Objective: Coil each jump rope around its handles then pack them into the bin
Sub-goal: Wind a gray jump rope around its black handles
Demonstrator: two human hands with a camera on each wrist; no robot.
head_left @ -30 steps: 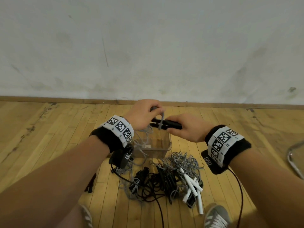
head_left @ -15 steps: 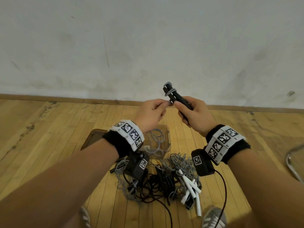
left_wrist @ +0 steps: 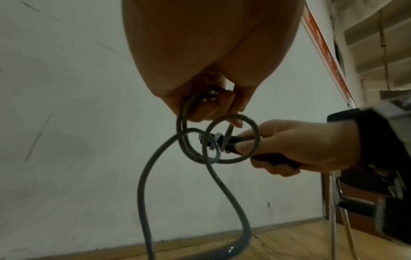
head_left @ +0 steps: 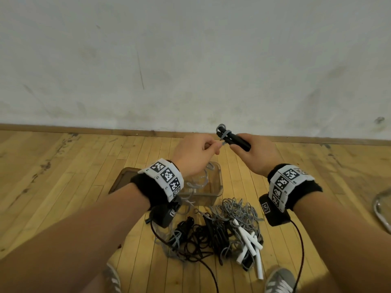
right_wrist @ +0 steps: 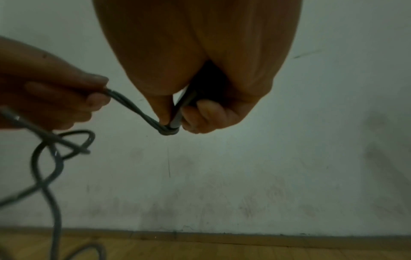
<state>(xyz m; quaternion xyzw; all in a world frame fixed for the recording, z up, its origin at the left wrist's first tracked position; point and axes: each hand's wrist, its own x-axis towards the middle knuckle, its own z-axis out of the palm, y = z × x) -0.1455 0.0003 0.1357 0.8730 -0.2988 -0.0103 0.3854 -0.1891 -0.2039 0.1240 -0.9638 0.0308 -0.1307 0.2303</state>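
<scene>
Black handles (head_left: 234,138), two, one grey cord (left_wrist: 153,177)

R hand (right_wrist: 200,73) grips black handles (right_wrist: 189,100); L hand (right_wrist: 51,91) pinches grey rope (right_wrist: 133,110) taut.

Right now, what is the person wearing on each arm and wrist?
Both forearms are bare. Each wrist carries a black wristband wrapped by a white strap of square black-and-white markers. A black camera box hangs under each wrist; a dark cable trails from the right one.
</scene>
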